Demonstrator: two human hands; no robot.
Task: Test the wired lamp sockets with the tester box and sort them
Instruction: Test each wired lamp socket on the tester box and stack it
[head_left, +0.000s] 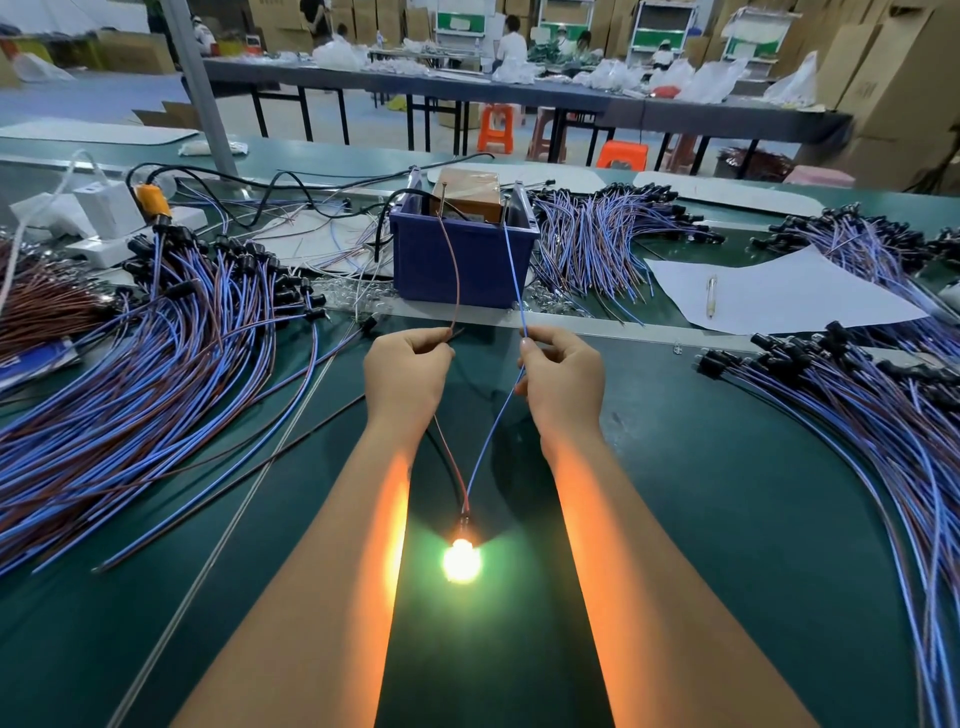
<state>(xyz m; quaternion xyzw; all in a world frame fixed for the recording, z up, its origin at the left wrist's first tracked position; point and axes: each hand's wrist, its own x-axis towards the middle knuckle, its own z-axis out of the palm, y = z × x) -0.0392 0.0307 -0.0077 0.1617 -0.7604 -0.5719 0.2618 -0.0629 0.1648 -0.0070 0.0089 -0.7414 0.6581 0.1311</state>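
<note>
A lamp socket (461, 522) lies on the green table between my forearms, and its bulb (461, 561) glows brightly. Its brown wire (448, 449) runs up into my left hand (408, 374), which pinches it against the brown lead (456, 280) coming from the blue tester box (462, 262). Its blue wire (488, 447) runs up into my right hand (563, 376), which pinches it together with the blue lead (514, 275) from the same box.
A large heap of wired sockets (156, 332) spreads over the left of the table. More bundles (602, 234) lie behind the box, and another heap (852, 410) is on the right. A white sheet with a pen (710, 296) lies at right. A power strip (111, 213) sits far left.
</note>
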